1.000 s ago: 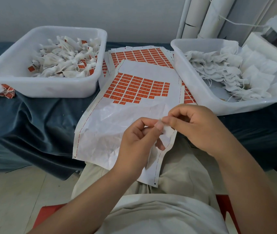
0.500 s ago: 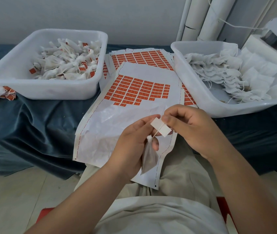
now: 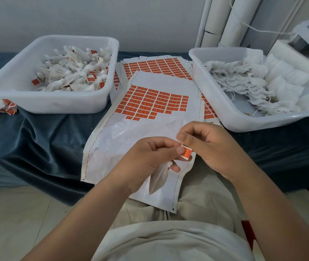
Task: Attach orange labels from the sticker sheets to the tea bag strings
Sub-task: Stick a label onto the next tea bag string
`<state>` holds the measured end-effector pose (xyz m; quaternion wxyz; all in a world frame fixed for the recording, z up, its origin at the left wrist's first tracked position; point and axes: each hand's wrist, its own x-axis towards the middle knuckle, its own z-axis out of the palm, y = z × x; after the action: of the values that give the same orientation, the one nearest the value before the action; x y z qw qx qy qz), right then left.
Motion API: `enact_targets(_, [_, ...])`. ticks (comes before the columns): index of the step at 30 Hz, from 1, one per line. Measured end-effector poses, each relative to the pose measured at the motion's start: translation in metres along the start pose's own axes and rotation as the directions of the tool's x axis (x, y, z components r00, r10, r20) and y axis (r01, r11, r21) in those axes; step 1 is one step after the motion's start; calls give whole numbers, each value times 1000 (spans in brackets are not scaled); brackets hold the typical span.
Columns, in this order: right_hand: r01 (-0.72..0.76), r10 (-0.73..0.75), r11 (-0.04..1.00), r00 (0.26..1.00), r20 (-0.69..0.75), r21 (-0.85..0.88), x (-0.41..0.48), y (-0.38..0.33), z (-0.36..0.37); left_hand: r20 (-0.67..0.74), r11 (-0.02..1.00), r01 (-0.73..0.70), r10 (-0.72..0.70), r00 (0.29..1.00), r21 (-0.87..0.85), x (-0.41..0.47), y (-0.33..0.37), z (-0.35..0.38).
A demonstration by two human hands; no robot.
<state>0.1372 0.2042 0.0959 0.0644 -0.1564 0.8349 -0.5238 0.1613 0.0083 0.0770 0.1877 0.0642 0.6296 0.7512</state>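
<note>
A small orange label [image 3: 186, 153] sits between my two hands over my lap. My left hand [image 3: 150, 159] pinches its left edge with thumb and forefinger, and a white tea bag [image 3: 159, 178] hangs down from under that hand. My right hand [image 3: 208, 146] pinches the label's upper right side with curled fingers. The string itself is hidden by my fingers. A partly used sticker sheet [image 3: 150, 104] with rows of orange labels lies just beyond my hands, its bare end draped over my knees.
A white tub [image 3: 55, 102] at the left holds labelled tea bags. Another white tub [image 3: 230, 117] at the right holds unlabelled bags with loose strings. More sticker sheets [image 3: 157, 65] lie between them on a dark blue cloth [image 3: 37, 144]. White tubes [image 3: 225, 19] lean at the back.
The label was white side up half a second ago; now it shows its orange face, folded smaller. The tea bag has dropped out below my left hand, and both hands sit slightly lower.
</note>
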Motion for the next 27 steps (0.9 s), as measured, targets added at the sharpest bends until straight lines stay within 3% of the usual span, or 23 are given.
enact_targets(6, [-62,64,994,998,-16,88,5,-2,5,-215,967,-54,109,970,249,-1,7,-3])
enact_targets(8, [16,-16,1000,1000,15,-22,3,-3,5,-232,965,-65,126,964,252,-2,10,-3])
enact_targets(12, [105,-109,992,993,-52,-73,-1,-3,5,-216,972,-53,104,971,230,-3,14,-5])
enact_targets(17, [87,-106,981,989,-99,-174,-2,-3,10,-222,965,-56,115,968,255,-1,12,-4])
enact_targets(23, [49,-70,968,995,-77,-248,2,1,17,-371,943,-21,152,916,333,1,9,-5])
enact_targets(27, [30,-56,980,990,-131,-194,1,3,7,-532,978,-118,194,824,174,11,33,-42])
